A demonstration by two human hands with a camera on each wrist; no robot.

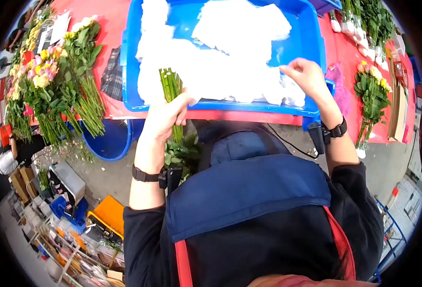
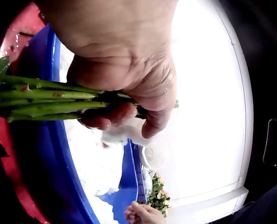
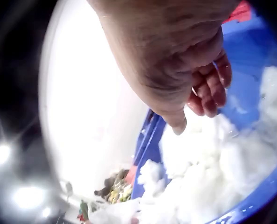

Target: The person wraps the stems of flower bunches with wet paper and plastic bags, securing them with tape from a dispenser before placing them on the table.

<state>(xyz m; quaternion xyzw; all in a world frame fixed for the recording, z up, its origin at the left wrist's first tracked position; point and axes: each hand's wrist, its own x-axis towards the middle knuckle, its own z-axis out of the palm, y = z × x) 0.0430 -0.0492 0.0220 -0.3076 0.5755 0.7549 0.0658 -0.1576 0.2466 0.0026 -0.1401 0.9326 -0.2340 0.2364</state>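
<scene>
My left hand point(image 1: 167, 117) grips a bundle of green stems point(image 1: 170, 82) near the front left of a blue tray point(image 1: 322, 57); the cut ends point up and the leaves hang below the hand. In the left wrist view the stems point(image 2: 50, 99) run under the palm, with thumb and fingers curled round them. White fluffy material point(image 1: 220, 71) fills much of the tray. Above its right part is my right hand point(image 1: 309, 79), fingers loosely bent and thumb apart, holding nothing visible; in the right wrist view the white clumps point(image 3: 199, 163) lie beneath it.
Rose bunches point(image 1: 43, 76) lie on the red table point(image 1: 115, 14) at the left, beside a dark plaid cloth point(image 1: 111, 76). Another rose bunch point(image 1: 371, 91) and a pink cloth point(image 1: 336, 86) are at the right. A blue tub point(image 1: 108, 143) stands below the table's left edge.
</scene>
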